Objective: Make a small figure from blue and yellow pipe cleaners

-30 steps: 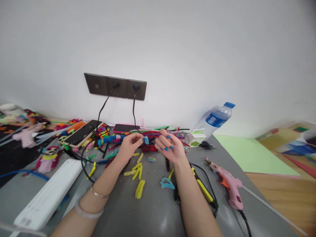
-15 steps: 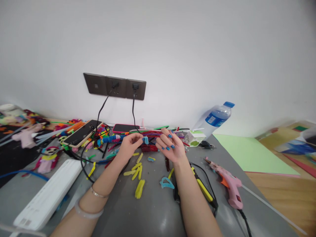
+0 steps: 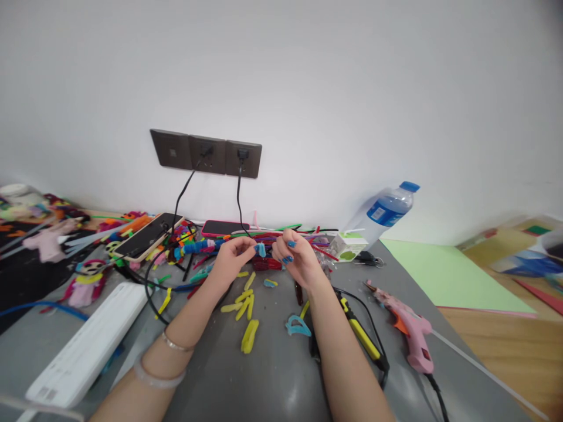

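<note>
My left hand [image 3: 232,258] pinches a small light-blue fuzzy piece [image 3: 262,250] between thumb and forefinger. Just right of that piece is my right hand [image 3: 295,256], its fingers curled in; whether anything is between them is too small to tell. Below the hands, several yellow fuzzy pieces [image 3: 243,304] lie on the grey table [image 3: 272,390], with a thicker folded yellow one [image 3: 249,336] nearer me. A small blue-and-yellow piece [image 3: 270,283] rests under the gap between my hands. Beside my right forearm lies a light-blue loop [image 3: 298,326] with a yellow strip.
A pink glue gun [image 3: 413,337] and yellow-black pliers [image 3: 364,339] lie at the right. A water bottle [image 3: 389,208] leans on the wall. At the left are a white power strip [image 3: 90,346], a phone [image 3: 149,236], cables and colourful fuzzy figures.
My right hand has turned and its fingers have curled in, closer to the light-blue piece. My left hand has stayed nearly still with its pinch.
</note>
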Demonstrator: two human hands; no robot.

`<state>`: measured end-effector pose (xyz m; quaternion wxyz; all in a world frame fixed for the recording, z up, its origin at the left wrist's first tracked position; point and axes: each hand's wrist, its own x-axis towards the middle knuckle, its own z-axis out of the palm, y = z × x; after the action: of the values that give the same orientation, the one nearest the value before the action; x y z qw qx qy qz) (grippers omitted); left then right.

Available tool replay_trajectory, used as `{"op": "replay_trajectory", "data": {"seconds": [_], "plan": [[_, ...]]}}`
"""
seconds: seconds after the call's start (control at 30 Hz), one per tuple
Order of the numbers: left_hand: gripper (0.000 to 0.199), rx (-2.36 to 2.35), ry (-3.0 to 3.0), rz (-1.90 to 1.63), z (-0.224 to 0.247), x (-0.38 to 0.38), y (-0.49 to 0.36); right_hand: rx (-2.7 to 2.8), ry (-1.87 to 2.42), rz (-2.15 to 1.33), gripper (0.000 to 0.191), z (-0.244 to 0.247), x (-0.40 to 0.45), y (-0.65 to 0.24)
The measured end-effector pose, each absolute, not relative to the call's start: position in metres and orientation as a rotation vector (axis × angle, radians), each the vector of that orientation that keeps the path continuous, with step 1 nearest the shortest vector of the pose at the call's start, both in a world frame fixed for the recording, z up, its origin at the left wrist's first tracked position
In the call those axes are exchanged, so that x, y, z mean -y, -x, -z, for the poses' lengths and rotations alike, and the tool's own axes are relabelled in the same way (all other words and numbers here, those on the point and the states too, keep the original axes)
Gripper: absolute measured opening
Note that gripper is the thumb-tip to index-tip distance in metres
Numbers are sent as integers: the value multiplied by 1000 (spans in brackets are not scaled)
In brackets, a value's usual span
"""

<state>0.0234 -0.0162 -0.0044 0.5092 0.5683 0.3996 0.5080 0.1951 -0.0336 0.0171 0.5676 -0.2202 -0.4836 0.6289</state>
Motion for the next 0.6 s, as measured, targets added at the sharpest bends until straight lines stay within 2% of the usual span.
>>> {"op": "replay_trajectory", "data": {"seconds": [0.37, 0.6], "plan": [[22, -962, -1373, -1221, 5, 16, -24, 1170, 634, -1476, 26, -11, 31, -191], [21, -958, -1361, -1221, 5, 16, -24, 1287, 685, -1341, 39, -3, 28, -194]]}}
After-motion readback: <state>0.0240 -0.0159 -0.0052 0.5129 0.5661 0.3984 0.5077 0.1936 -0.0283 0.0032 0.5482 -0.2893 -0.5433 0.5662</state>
